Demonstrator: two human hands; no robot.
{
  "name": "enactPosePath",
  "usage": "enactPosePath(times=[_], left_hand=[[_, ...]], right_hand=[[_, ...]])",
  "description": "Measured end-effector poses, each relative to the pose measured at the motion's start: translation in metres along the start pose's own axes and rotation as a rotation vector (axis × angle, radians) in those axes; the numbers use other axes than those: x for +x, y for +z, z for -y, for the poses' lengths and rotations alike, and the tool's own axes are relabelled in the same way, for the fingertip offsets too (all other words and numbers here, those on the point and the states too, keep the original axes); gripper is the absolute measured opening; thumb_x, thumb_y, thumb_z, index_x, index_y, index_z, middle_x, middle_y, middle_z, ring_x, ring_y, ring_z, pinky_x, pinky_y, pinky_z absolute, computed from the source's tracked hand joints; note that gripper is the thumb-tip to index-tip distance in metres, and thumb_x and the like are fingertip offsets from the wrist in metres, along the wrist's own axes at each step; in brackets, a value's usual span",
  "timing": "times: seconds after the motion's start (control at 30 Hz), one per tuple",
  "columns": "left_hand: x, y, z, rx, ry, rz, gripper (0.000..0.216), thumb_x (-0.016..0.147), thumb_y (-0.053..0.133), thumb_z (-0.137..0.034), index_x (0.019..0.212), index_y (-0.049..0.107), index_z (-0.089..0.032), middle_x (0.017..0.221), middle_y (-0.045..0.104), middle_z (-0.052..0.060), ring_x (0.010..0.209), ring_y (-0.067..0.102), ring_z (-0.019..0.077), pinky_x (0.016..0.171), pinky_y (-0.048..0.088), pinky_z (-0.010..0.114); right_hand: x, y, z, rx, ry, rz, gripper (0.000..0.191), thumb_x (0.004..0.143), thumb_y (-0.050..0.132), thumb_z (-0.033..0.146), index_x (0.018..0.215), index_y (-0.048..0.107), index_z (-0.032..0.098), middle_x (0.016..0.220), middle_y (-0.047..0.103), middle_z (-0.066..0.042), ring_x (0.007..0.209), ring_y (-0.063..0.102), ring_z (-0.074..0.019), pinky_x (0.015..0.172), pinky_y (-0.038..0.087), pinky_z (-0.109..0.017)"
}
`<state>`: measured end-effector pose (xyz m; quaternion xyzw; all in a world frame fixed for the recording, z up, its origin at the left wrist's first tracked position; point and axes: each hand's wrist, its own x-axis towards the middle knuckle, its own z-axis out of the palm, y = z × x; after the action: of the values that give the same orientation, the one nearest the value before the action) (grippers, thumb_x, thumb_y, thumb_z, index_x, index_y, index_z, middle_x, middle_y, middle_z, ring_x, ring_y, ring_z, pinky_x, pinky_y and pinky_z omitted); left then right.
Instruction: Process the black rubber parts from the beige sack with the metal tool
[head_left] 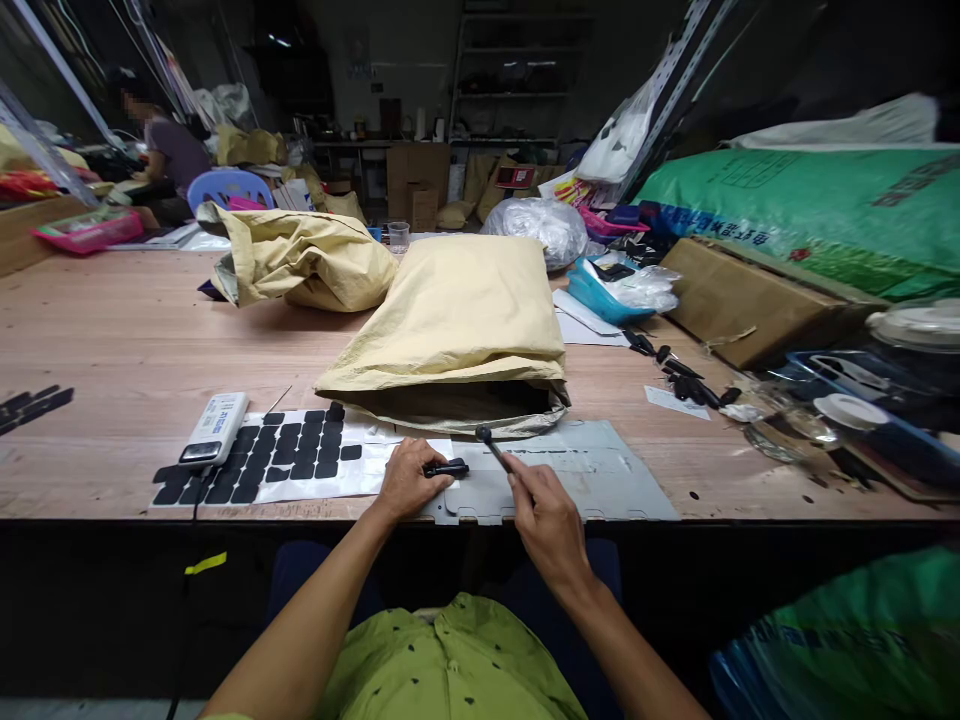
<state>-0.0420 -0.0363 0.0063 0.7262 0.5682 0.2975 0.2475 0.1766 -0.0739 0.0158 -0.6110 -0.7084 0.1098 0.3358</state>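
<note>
My left hand (409,478) presses a small, elongated black piece (450,467) against a thin grey board (615,470) at the table's front edge. Fingers and thumb close around its left end; its exact kind I cannot make out. In my right hand (547,510) is a slim-handled tool with a round dark head (486,435), like a small hammer. Its head is raised a little above the board, right of the black piece. Left of my hands lies a white sheet (315,490) with rows of black rounded-square stickers. A large beige sack (472,310) lies just beyond, its dark mouth facing me.
A white handheld device (215,430) with a cable sits on the sheet's left end. Another beige sack (315,260) stands behind. At right are black pieces (682,380), a cardboard box (757,300) and plastic containers (855,412). A person (169,150) sits far left.
</note>
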Motion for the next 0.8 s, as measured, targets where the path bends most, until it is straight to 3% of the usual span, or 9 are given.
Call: enactPosePath(times=[0.2, 0.4, 0.5, 0.63, 0.7, 0.8], left_hand=[[-0.001, -0.001, 0.0, -0.002, 0.004, 0.004, 0.013, 0.071, 0.076, -0.022, 0.082, 0.071, -0.022, 0.081, 0.064, 0.001, 0.087, 0.053, 0.0218, 0.078, 0.04, 0.034], [-0.001, -0.004, -0.004, 0.006, 0.034, -0.015, 0.012, 0.072, 0.076, -0.025, 0.081, 0.069, -0.02, 0.081, 0.064, 0.003, 0.086, 0.053, 0.0222, 0.075, 0.041, 0.034], [-0.02, -0.008, -0.015, -0.007, 0.148, -0.014, 0.012, 0.077, 0.073, -0.028, 0.086, 0.068, -0.021, 0.084, 0.065, 0.004, 0.083, 0.054, 0.0214, 0.075, 0.042, 0.035], [-0.07, 0.0, -0.021, -0.082, 0.324, 0.182, 0.017, 0.085, 0.065, -0.033, 0.098, 0.068, -0.023, 0.085, 0.067, 0.006, 0.078, 0.058, 0.0199, 0.071, 0.045, 0.034], [-0.095, 0.012, -0.012, -0.07, 0.263, 0.284, 0.018, 0.085, 0.063, -0.033, 0.099, 0.068, -0.024, 0.085, 0.068, 0.006, 0.077, 0.061, 0.0203, 0.071, 0.046, 0.034], [-0.12, 0.036, 0.017, 0.03, -0.079, 0.383, 0.02, 0.082, 0.063, -0.03, 0.101, 0.069, -0.026, 0.094, 0.071, 0.006, 0.089, 0.066, 0.0237, 0.079, 0.049, 0.035]], right_hand=[[0.054, 0.013, -0.04, -0.344, -0.047, -0.067, 0.035, 0.094, 0.044, 0.02, 0.119, 0.067, 0.025, 0.087, 0.06, -0.005, 0.082, 0.052, -0.0179, 0.068, 0.037, -0.028], [0.061, 0.028, -0.054, -0.441, -0.101, -0.077, 0.03, 0.092, 0.05, 0.023, 0.117, 0.067, 0.027, 0.091, 0.06, -0.004, 0.083, 0.048, -0.0174, 0.071, 0.032, -0.03], [0.059, 0.028, -0.053, -0.447, -0.096, -0.074, 0.03, 0.092, 0.051, 0.024, 0.118, 0.066, 0.027, 0.092, 0.06, -0.004, 0.084, 0.047, -0.0176, 0.071, 0.031, -0.03], [0.06, 0.026, -0.05, -0.469, -0.087, -0.054, 0.03, 0.093, 0.049, 0.024, 0.119, 0.065, 0.026, 0.092, 0.059, -0.005, 0.085, 0.046, -0.0184, 0.071, 0.03, -0.031], [0.06, 0.025, -0.049, -0.482, -0.084, -0.049, 0.03, 0.093, 0.049, 0.023, 0.118, 0.064, 0.025, 0.092, 0.058, -0.006, 0.086, 0.045, -0.0188, 0.071, 0.03, -0.031], [0.06, 0.025, -0.048, -0.491, -0.091, -0.049, 0.03, 0.093, 0.048, 0.024, 0.119, 0.064, 0.025, 0.093, 0.058, -0.006, 0.086, 0.045, -0.019, 0.071, 0.03, -0.031]])
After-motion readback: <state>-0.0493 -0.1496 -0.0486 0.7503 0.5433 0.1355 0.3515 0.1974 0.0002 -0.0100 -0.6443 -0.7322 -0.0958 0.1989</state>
